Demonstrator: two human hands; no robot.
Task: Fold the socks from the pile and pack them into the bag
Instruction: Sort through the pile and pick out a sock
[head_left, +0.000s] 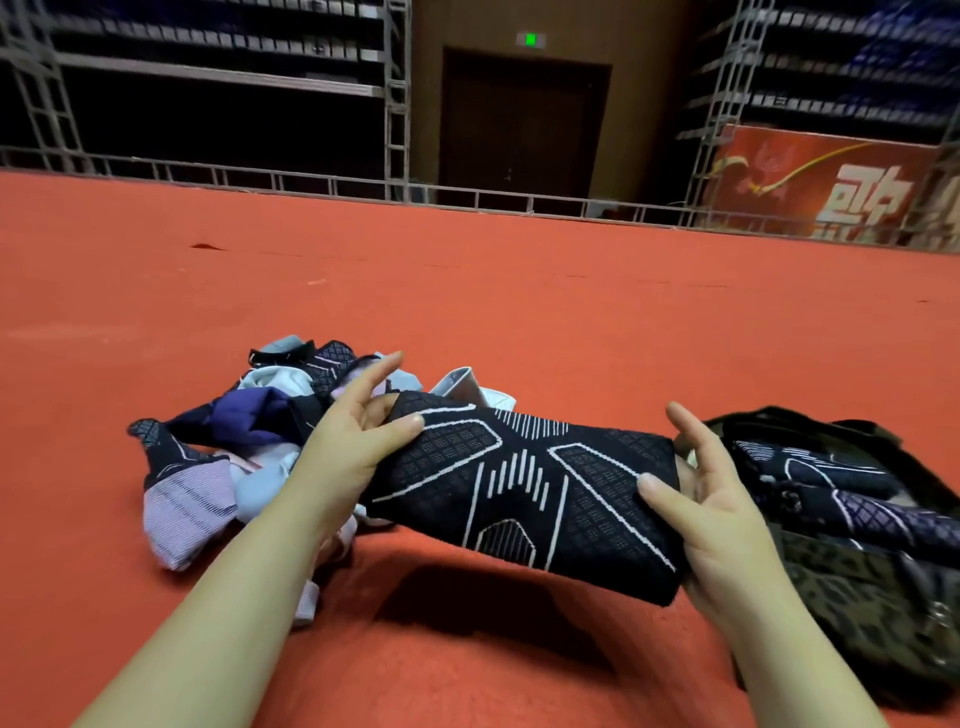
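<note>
Orange-red carpet (519, 291) covers the floor of a large hall, where a person's two bare hands hold a black sock (524, 493) with white line patterns just above it. The left hand (358, 431) pinches the sock's left end between thumb and palm, its other fingers straight and spread upward. The right hand (711, 499) grips the right end, thumb pressed on the front of the fabric, fingers loosely extended behind. The sock casts a dark shadow on the carpet below. Behind the left hand lies a pile of socks (234, 447) in navy, lilac and pale blue. At the right, touching the carpet, sits a dark patterned bag (857, 587), open, with more black-and-white socks inside. Across the back of the room run metal scaffolding frames (395, 98), a dark door (519, 124) under a green exit sign (530, 39), and a red banner (826, 182) with white lettering.
</note>
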